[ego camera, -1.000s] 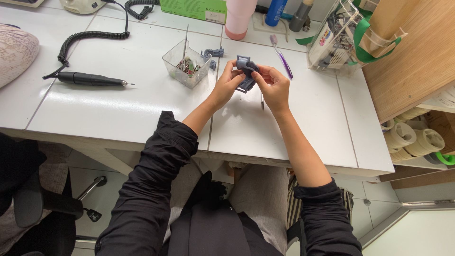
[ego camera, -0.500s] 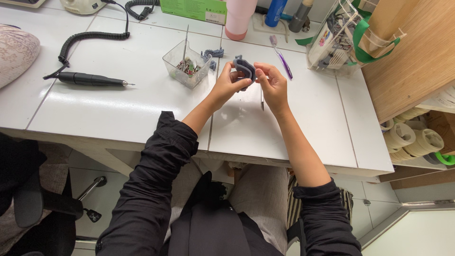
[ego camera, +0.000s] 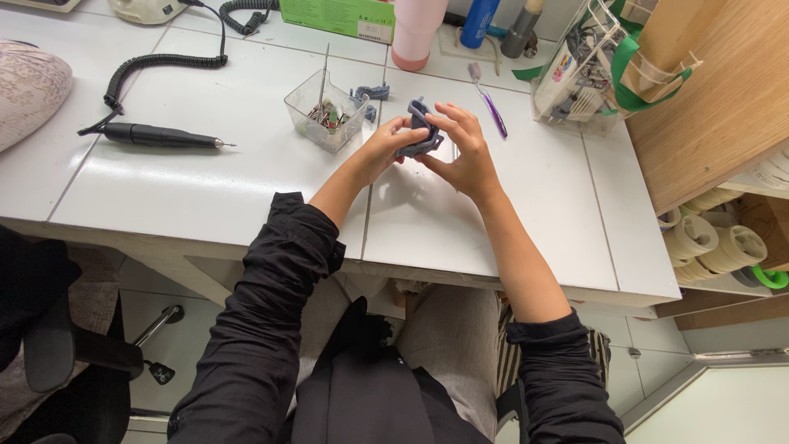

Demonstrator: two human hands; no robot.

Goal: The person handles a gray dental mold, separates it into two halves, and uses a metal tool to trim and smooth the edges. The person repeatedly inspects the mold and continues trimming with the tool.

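Both hands hold a small grey-blue moulded part [ego camera: 420, 130] above the white table [ego camera: 246, 189]. My left hand [ego camera: 383, 148] pinches its left side with thumb and fingers. My right hand [ego camera: 462, 148] wraps the right side, fingers curled over its top. A clear square container [ego camera: 326, 111] with small metal bits and a thin rod stands just left of the hands. Two more grey-blue parts [ego camera: 371, 92] lie behind it.
A black rotary handpiece [ego camera: 156, 136] with a coiled cord [ego camera: 156, 66] lies at the left. A purple toothbrush [ego camera: 491, 105], a pink bottle [ego camera: 415, 37], a green box [ego camera: 337, 16] and a clear organiser [ego camera: 583, 74] stand along the back. A wooden cabinet [ego camera: 715, 99] borders the right.
The grey-blue part has been turned in my hands, and my right fingers have moved over its top. The hands stay at the same spot above the table.
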